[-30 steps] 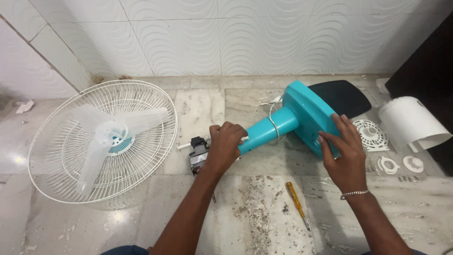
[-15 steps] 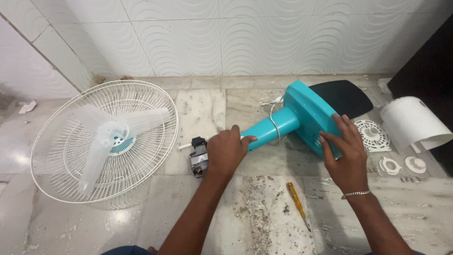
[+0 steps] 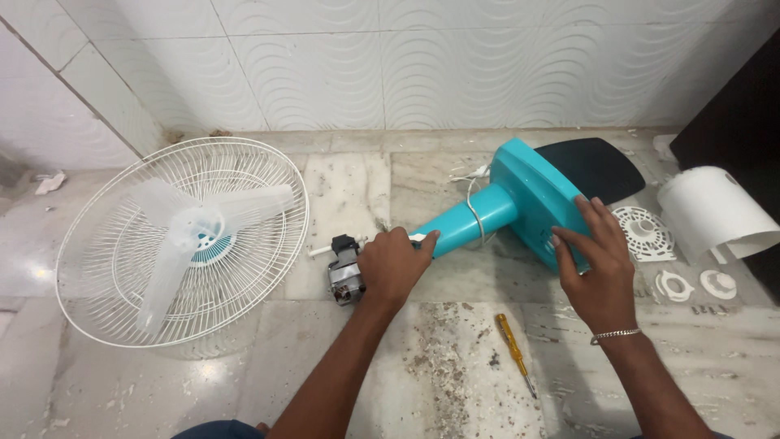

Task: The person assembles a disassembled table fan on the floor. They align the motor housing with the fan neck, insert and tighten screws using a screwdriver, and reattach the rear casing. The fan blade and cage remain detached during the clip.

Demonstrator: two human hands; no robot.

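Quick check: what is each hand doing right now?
Left hand: closed around the motor at the teal stand's neck end.
Right hand: open, fingers pressed on the teal stand's base.

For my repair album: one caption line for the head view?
Left hand at teal plastic fan stand's neck beside bare metal motor; right hand steadies its base.
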